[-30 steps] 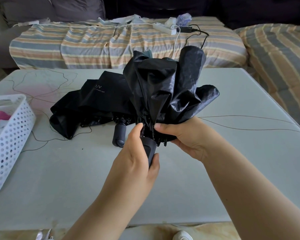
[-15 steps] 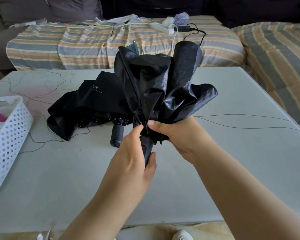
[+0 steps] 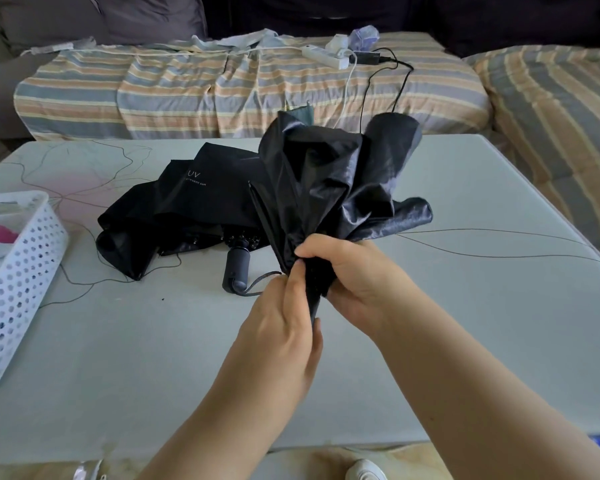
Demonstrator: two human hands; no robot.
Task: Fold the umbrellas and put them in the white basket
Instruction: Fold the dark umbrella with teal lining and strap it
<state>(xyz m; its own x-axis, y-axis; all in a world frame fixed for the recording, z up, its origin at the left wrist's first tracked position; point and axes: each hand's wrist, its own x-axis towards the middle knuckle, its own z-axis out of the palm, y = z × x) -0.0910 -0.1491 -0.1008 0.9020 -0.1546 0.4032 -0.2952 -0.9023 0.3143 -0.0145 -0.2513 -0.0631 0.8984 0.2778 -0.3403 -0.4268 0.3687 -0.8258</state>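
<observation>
I hold a black collapsed umbrella [image 3: 329, 181] upright over the table, its loose shiny canopy bunched above my hands. My left hand [image 3: 281, 327] is wrapped around its dark handle, thumb up against the fabric. My right hand [image 3: 354, 271] is closed around the gathered canopy base just above the handle. A second black umbrella [image 3: 187, 209], printed "UV", lies unfolded and flat on the table behind, its handle [image 3: 236, 268] and strap pointing toward me. The white perforated basket [image 3: 25, 271] stands at the left edge, holding something pink.
The pale table [image 3: 465, 306] has thin dark line marks across it. Behind it a striped sofa cover [image 3: 222, 88] carries a white power strip [image 3: 326, 55] with cables. A striped cushion [image 3: 561, 126] is at the right.
The umbrella in my hands has shifted slightly right and tilted. My right hand has slid round the canopy base, and the handle strap of the lying umbrella now shows.
</observation>
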